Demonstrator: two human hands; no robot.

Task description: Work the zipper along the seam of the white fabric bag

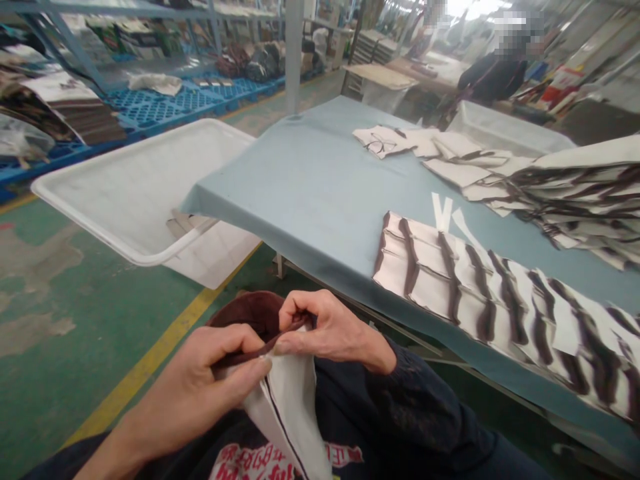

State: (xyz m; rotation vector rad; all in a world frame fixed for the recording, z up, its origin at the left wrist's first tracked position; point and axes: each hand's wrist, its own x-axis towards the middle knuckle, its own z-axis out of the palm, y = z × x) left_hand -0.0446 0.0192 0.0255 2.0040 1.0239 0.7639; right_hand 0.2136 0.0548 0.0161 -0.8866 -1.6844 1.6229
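A fabric piece (295,393), white outside with a dark seam line and maroon on its other face, hangs in front of my dark clothing. My left hand (200,380) pinches its folded maroon edge between thumb and fingers. Close beside it, my right hand (330,333) grips the same edge, thumb below and fingers curled over the top. The maroon part bulges up behind both hands. What lies under my fingertips is hidden.
A blue-covered table (310,180) carries rows of white and brown folded pieces (435,287) and a larger pile (565,193). Left of it stands a white plastic bin (125,187). Racks and blue pallets (165,107) are behind; a person (495,80) is at the back right.
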